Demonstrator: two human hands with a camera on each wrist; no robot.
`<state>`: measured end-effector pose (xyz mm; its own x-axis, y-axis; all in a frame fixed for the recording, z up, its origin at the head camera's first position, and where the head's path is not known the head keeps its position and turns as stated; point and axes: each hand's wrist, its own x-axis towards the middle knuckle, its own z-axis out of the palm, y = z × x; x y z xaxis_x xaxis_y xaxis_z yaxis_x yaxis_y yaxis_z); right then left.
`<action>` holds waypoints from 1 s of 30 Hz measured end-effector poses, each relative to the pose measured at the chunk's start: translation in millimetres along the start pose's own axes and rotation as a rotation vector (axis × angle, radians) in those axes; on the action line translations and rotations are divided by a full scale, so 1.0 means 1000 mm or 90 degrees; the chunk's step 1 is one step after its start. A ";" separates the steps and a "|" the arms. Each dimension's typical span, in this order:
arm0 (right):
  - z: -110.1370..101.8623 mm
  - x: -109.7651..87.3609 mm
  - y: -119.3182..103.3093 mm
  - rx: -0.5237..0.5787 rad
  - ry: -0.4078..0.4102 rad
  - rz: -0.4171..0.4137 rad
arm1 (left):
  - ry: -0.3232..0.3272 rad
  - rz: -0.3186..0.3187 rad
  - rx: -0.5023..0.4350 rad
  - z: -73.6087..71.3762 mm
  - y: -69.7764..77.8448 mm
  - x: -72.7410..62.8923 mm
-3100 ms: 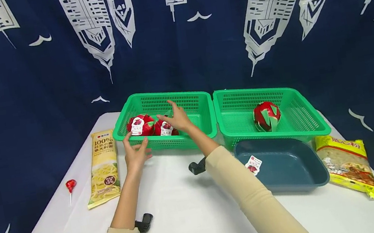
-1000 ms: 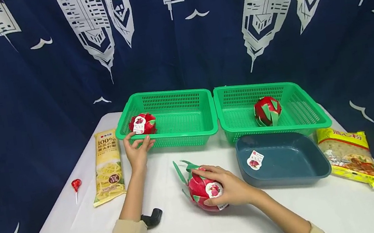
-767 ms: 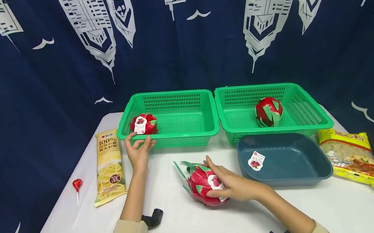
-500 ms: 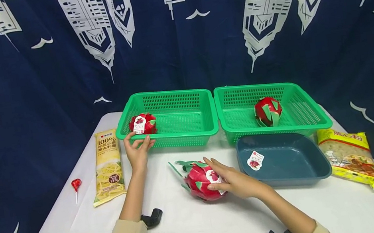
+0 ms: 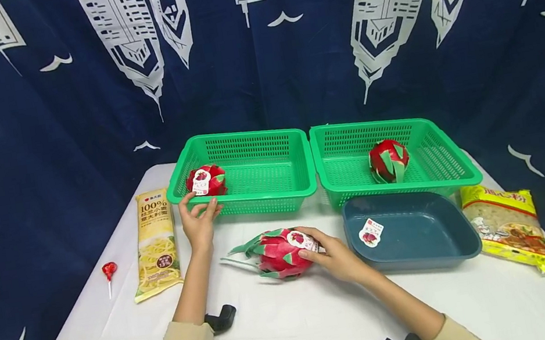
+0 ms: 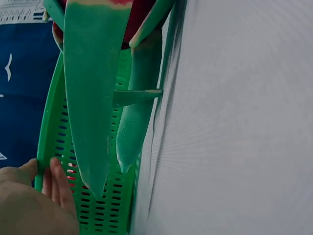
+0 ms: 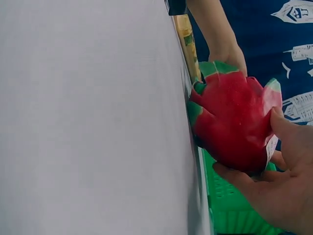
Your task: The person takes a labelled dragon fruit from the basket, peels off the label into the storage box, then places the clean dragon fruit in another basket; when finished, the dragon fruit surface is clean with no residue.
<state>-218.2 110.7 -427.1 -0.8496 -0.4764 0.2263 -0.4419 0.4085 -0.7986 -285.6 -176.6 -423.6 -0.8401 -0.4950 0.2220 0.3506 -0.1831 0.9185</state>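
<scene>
A dragon fruit (image 5: 280,254) with long green leaf tips pointing left lies at the middle of the white table. My right hand (image 5: 335,257) holds its right end, thumb on the near side and fingers beyond, over a white sticker; the right wrist view shows the red fruit (image 7: 237,122) between thumb and fingers. My left hand (image 5: 199,222) pinches the front rim of the left green basket (image 5: 271,198). Inside that basket, close to the left fingertips, sits a second dragon fruit (image 5: 210,180). In the left wrist view, green leaves (image 6: 93,98) partly cover the basket.
A right green basket (image 5: 441,168) contains another dragon fruit (image 5: 389,161). Before it stands a dark blue bin (image 5: 419,230) with a fruit sticker (image 5: 370,233). A yellow noodle bag (image 5: 508,228) lies right; a pasta pack (image 5: 154,246) and a red lollipop (image 5: 109,269) lie left.
My right hand has brought one dragon fruit out of the left basket to the table and turned it so its leaves point left. My left hand has stayed at the basket's rim.
</scene>
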 end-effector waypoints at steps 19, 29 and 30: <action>-0.006 0.003 -0.031 0.109 -0.005 -0.122 | -0.822 -0.005 0.296 0.022 0.020 -0.034; -0.004 0.004 -0.031 0.092 0.096 -0.141 | -0.853 -0.114 0.356 0.023 0.012 -0.043; -0.004 0.003 -0.033 0.080 0.128 -0.139 | -0.850 -0.112 0.362 0.022 0.011 -0.043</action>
<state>-207.7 99.0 -398.2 -0.7836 -0.3743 0.4959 -0.5920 0.2075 -0.7788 -255.1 -138.8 -415.3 -0.7160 0.6952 -0.0636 0.2635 0.3534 0.8976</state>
